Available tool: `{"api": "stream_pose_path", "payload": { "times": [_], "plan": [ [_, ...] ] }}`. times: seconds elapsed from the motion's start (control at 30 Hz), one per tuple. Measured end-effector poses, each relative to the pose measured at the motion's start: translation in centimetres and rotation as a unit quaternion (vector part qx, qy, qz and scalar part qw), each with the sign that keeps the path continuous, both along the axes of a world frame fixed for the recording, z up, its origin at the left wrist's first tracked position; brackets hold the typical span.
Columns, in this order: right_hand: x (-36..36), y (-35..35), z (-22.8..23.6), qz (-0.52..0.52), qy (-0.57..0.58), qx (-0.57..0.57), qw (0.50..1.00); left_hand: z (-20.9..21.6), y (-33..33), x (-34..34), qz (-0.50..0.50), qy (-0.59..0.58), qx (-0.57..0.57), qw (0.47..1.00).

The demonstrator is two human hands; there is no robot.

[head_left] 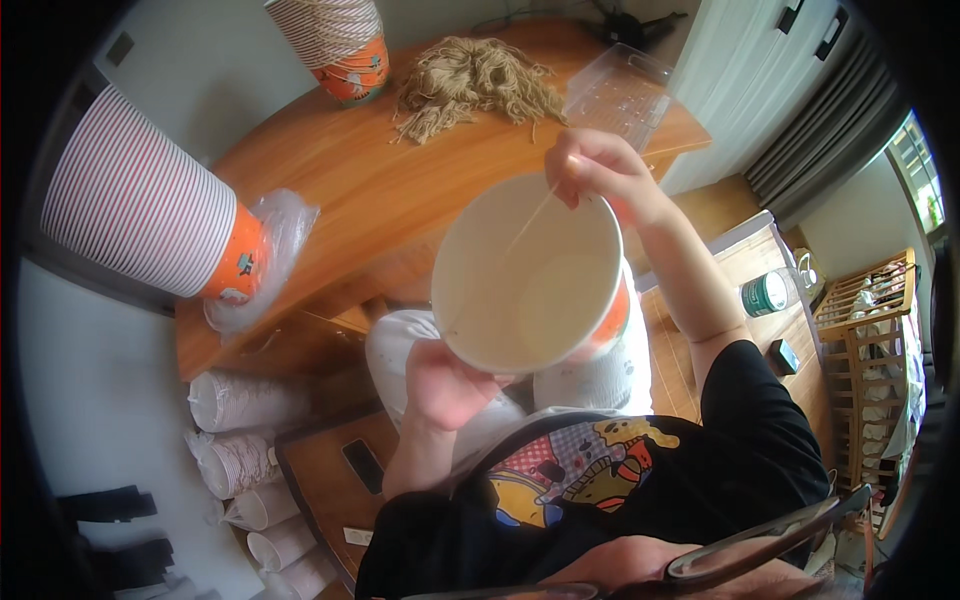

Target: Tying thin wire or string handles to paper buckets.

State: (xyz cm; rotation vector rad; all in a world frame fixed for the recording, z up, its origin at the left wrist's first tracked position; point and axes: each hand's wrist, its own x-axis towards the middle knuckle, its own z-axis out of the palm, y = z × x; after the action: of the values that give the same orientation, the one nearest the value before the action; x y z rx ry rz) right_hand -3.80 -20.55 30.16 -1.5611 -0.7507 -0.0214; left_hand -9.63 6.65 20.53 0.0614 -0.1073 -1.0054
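A stack of nested tubs is left of the open white tub, which is above the person's lap. At the open tub's near-left edge the left hand supports it; its fingers are mostly hidden, their grip impossible to tell. At its far-right rim, the right hand pinches a pale strand between thumb and fingertip; a steady tub and light, even tension should help control it.

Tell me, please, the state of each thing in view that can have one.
Tub: open, tilted
Left hand: holding the tub
Right hand: pinching a strand
Twine: loose, tangled heap
Left stack: nested
Back stack: nested
Plastic: crumpled
Tray: open
Phone: flat, screen dark
Curtain: gathered
White doors: shut
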Motion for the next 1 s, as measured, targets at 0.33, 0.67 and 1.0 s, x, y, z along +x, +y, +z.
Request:
{"api": "stream_pose_path", "payload": {
  "times": [0.33,0.67,1.0],
  "plan": [
    [-1.1,1.1,-0.4,-0.098,-0.003,0.024,0.995,1.1,-0.5,0.2,0.155,0.062,0.252,0.953],
    [-2.2,1.6,1.3,-0.203,0.079,0.13,0.967,-0.9,-0.5,1.1,0.539,-0.346,0.37,0.673],
    [-2.0,4.3,-0.2,-0.133,0.075,0.027,0.988,1.7,-3.0,1.9,0.33,-0.571,0.406,0.633]
  ]
}}
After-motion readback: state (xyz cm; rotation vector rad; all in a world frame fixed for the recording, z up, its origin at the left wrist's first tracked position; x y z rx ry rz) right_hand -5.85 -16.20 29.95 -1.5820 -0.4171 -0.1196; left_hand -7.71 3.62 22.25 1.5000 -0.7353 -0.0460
